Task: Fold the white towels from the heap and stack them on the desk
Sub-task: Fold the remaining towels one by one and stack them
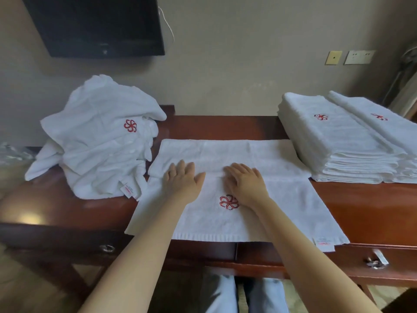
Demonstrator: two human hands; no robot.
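Nearest me I see the dark reddish wooden desk (pixel 372 206) with its drawer pulls along the front edge, and on it a white towel (pixel 282 199) spread flat at the middle, near edge hanging just over the front, where my left hand (pixel 182 181) and right hand (pixel 244 181) both lie palm down, fingers loosely spread, gripping nothing, the right wrist partly covering the towel's red emblem. Farther back the crumpled heap (pixel 97 145) sits on the left and the folded stack (pixel 343 141) on the right, its right side cut off by the frame. Beyond them are a beige wall, a dark screen (pixel 94 26) cropped at the top, wall plates (pixel 349 57), and something blurred at far right I cannot identify.
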